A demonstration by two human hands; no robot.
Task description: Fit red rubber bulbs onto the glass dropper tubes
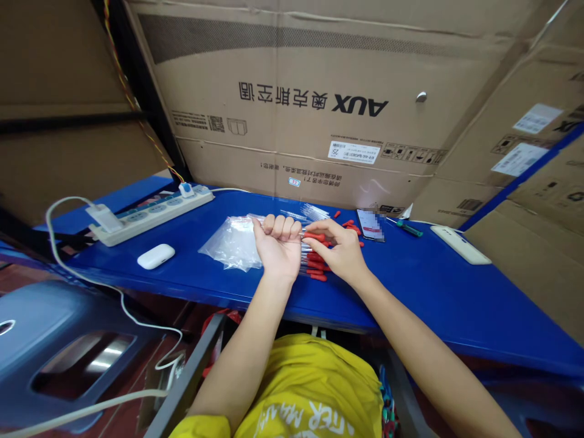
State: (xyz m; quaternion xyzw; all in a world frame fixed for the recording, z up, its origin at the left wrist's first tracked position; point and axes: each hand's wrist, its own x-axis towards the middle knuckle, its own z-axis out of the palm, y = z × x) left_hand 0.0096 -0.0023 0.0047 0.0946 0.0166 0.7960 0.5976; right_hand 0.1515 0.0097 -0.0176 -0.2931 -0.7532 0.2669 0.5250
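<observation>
My left hand (279,243) is turned palm up above the blue table, its fingers curled into a fist. A thin clear tube shows at its right side, running to a red rubber bulb (314,236); together they look like a dropper. Thumb and fingers of my right hand (341,248) pinch that bulb. Beneath and between the hands lie several red-bulbed droppers (314,265), partly hidden. Behind them are loose clear tubes (314,212) and loose red bulbs (351,226). A clear plastic bag (235,246) lies left of my left hand.
On the blue table (424,292) are a phone (369,224), a green-handled screwdriver (408,227) and a pale flat device (460,244) at right. A white earbud case (156,257) and a power strip (152,214) sit left. Cardboard (292,128) walls the back; a stool (68,340) stands lower left.
</observation>
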